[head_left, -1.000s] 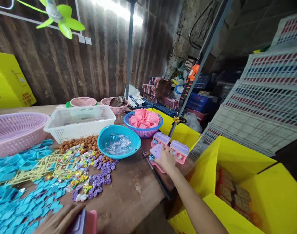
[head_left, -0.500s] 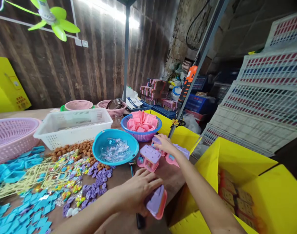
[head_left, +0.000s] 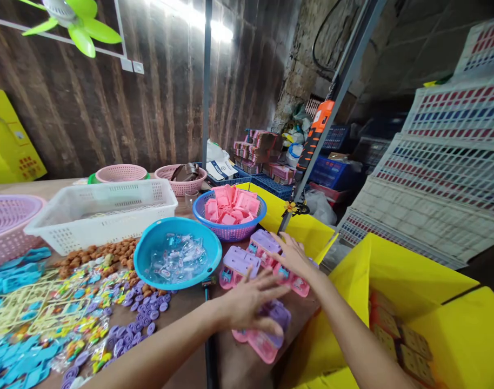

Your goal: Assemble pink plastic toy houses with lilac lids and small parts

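Several small pink toy houses with purple tops stand close together at the table's right side. My left hand [head_left: 251, 302] is spread open over the nearest toy house [head_left: 263, 346], partly covering it; whether it touches the top I cannot tell. With fingers stretched out, my right hand [head_left: 295, 256] is over the right toy house [head_left: 298, 283]. Another toy house [head_left: 239, 263] stands just beyond my left fingers, and one more toy house [head_left: 265, 241] sits behind it, near my right fingertips. A dark-handled tool [head_left: 209, 346] lies left of the nearest house.
A blue bowl [head_left: 139, 259] holds clear plastic parts; a blue-rimmed basket [head_left: 231, 232] holds pink parts. Purple spiral pieces [head_left: 139, 324] and turquoise pieces [head_left: 20, 356] cover the left. An open yellow box [head_left: 445, 319] stands right. An orange screwdriver [head_left: 315, 135] hangs by the post.
The nearest toy house, gripped and tilted by my left hand before, now sits on the table with that hand's fingers spread. My right hand has shifted slightly right and nearer. The view has turned slightly.
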A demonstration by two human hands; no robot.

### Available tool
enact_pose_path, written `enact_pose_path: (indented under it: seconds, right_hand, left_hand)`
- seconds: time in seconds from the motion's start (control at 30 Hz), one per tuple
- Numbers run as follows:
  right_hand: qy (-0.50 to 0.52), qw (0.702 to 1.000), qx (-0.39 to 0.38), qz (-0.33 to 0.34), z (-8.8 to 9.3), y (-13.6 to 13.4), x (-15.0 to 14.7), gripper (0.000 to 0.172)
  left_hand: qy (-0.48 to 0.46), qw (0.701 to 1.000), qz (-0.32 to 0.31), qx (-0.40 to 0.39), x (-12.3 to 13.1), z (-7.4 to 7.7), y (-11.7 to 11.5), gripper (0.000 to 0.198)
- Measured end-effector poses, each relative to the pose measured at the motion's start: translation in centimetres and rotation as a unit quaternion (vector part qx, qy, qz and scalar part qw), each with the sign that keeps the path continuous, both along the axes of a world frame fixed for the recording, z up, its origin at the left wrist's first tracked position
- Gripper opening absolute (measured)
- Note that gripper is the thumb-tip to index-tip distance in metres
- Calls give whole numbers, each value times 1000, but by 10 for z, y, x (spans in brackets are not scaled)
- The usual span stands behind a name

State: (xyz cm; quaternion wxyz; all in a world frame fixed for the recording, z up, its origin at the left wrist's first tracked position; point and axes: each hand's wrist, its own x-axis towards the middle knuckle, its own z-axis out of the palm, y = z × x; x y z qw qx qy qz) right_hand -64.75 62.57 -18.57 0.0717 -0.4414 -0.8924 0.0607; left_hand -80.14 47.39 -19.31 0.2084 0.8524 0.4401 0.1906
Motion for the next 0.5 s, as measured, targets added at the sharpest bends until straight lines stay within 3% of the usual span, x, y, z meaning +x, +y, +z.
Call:
enact_pose_path:
  seconds: [0.07,0.13,0.2,0.27,0.33,0.5]
  right_hand:
    - [56,998,-3,-4,-4,-35,9,53]
    - [80,993,-68,50,-12,-80,14,59]
    - [44,990,-118,70,-21,-119,17,81]
    - [26,991,-120,52,-27,-139,22,84]
    - [22,994,-107,26,-31,-134,28,77]
    - [34,999,-27,-6,-43,-82,46,68]
  left_hand:
    - [8,989,146,12,-9,-1,5,56]
    - [35,972,230,16,-18,-6,15,46]
    - [59,969,239,17,-23,-13,26,43]
    - [62,972,226,16,-27,-19,35,43]
    - [52,976,209,19,-29,-20,41,42]
    - [17,987,159,21,-27,-21,53,43]
